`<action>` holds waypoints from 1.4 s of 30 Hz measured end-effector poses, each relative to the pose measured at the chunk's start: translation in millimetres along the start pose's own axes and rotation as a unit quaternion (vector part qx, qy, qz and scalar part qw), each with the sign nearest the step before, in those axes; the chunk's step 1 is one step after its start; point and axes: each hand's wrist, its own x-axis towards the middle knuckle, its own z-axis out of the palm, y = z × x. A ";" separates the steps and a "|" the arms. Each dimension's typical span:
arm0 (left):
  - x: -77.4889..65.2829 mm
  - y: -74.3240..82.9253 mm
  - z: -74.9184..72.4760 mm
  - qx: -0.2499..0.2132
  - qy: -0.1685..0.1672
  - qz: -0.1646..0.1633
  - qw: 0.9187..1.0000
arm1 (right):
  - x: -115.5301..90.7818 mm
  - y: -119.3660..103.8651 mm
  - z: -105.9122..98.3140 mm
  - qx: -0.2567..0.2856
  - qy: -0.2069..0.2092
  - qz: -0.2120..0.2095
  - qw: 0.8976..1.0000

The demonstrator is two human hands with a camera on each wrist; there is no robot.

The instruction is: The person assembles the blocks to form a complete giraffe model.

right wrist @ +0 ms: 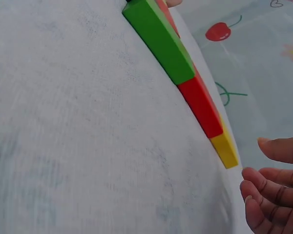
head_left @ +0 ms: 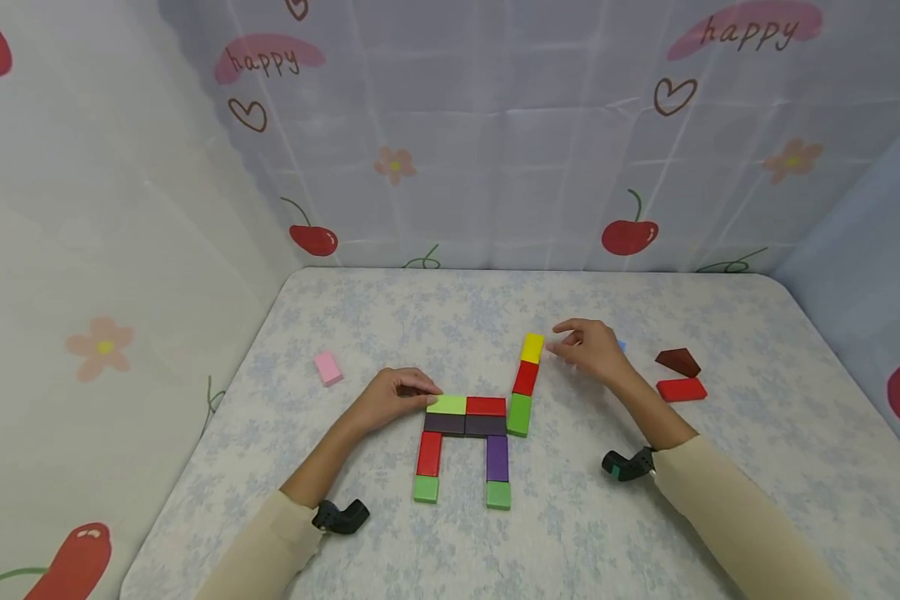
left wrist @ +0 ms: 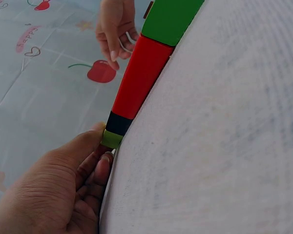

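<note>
Flat coloured blocks lie in a four-legged figure on the table. My left hand [head_left: 392, 399] has its thumb and fingertips around the back left corner of the lime green block [head_left: 447, 405], beside a red block [head_left: 486, 406]. Two black blocks [head_left: 444, 424] lie in front of them. The legs are a red block [head_left: 429, 454] and a purple block [head_left: 498, 458], each ending in a green block. At right a green block [head_left: 520, 415], a red block [head_left: 526, 378] and a yellow block [head_left: 532, 348] slant backward. Beside the yellow one, my right hand [head_left: 591, 349] hovers empty, fingers loosely bent.
A pink block [head_left: 327, 368] lies alone at left. At right are a dark red angular block [head_left: 678, 362] and a red block [head_left: 682, 390]. A bit of blue [head_left: 622, 346] shows behind the right hand. A printed curtain [head_left: 495, 167] borders the table's back edge.
</note>
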 end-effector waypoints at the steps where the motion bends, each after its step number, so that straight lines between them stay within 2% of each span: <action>1: 0.1 -0.3 -0.1 0.002 -0.001 0.002 1.000 | -5.4 1.3 -5.0 -0.006 0.011 -0.007 1.000; 6: -0.4 0.5 0.3 0.002 0.001 -0.003 1.000 | -37.2 13.8 -34.5 -0.041 0.081 -0.043 0.995; 10: -3.7 19.4 0.4 -0.002 0.005 -0.024 1.000 | -61.5 28.9 -55.1 -0.061 0.131 -0.061 0.988; 14: -5.9 31.9 0.0 -0.005 0.006 -0.027 1.000 | -81.5 45.2 -70.5 -0.076 0.158 -0.048 0.983; 18: -6.0 30.7 -0.1 -0.006 0.006 -0.021 1.000 | -98.7 59.2 -83.6 -0.101 0.152 -0.008 0.983; 24: -6.5 32.9 -0.6 -0.012 0.004 -0.005 1.000 | -113.6 76.7 -91.4 -0.144 0.108 0.036 0.983; 29: -5.6 32.1 0.0 -0.011 0.004 -0.002 1.000 | -113.1 83.5 -90.4 -0.162 0.089 0.048 0.982; 37: -1.3 5.2 2.7 0.001 0.003 -0.016 1.000 | -108.4 84.8 -84.5 -0.195 0.071 0.078 0.975; 42: -0.1 1.1 1.9 -0.002 0.004 -0.013 1.000 | -108.7 78.2 -83.3 -0.198 0.067 0.072 0.975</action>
